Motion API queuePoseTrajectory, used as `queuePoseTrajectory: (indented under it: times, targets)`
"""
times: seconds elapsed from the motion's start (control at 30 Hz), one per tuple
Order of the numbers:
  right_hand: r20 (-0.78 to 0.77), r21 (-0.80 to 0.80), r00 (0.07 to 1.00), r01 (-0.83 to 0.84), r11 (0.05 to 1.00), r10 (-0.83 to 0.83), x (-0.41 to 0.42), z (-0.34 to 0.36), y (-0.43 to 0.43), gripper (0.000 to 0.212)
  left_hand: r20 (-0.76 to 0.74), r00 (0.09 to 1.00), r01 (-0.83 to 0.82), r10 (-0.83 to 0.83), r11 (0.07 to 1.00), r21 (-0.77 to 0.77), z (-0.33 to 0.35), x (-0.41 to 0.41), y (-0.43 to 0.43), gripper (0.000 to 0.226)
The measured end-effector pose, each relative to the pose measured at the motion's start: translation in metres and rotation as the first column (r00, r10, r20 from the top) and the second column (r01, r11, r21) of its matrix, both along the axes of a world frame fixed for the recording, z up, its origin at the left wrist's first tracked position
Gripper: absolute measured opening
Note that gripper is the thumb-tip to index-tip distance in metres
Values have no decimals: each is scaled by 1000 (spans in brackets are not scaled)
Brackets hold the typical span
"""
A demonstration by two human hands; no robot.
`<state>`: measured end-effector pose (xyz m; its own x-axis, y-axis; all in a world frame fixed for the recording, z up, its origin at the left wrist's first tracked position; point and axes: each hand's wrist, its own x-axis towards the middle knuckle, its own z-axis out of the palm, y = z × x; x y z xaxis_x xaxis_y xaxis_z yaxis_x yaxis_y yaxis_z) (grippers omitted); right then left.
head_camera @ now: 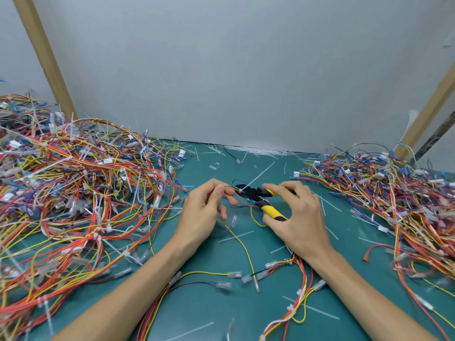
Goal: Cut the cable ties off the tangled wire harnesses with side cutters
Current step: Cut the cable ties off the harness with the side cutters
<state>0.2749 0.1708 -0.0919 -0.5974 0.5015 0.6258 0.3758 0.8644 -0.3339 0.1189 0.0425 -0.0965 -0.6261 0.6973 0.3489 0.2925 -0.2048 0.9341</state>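
My left hand [205, 205] pinches a thin bundle of yellow, red and blue wires [243, 239] above the green mat. My right hand [295, 217] grips the yellow-and-black handles of the side cutters [261, 198]. The cutters' black jaws sit at a white cable tie [248, 184] on that bundle, just right of my left fingertips. The tie's long tail sticks up and to the right. I cannot tell whether the jaws are closed on the tie. The rest of this harness trails down toward me across the mat.
A large tangled heap of harnesses [73, 193] covers the left of the green mat [211, 306]; a second heap [394, 205] lies at the right. Cut white tie pieces [256, 151] litter the mat near the grey wall. Loose connectors [234, 274] lie between my forearms.
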Motion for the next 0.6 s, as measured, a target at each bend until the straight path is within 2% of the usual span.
queuePoseTrajectory:
  times: [0.37,0.5,0.6]
  targets:
    - [-57,-67,997,-61,996,57,1,4,-2,40,5,1000,17,-17,999,-52,4,3,-2,29]
    - [-50,-61,997,-62,996,59,0,3,-3,38,-23,999,-49,49,998,-26,3,7,-3,18]
    - [-52,-75,997,-65,995,62,1,4,-4,37,-14,1000,-20,20,1000,7,5,8,-3,10]
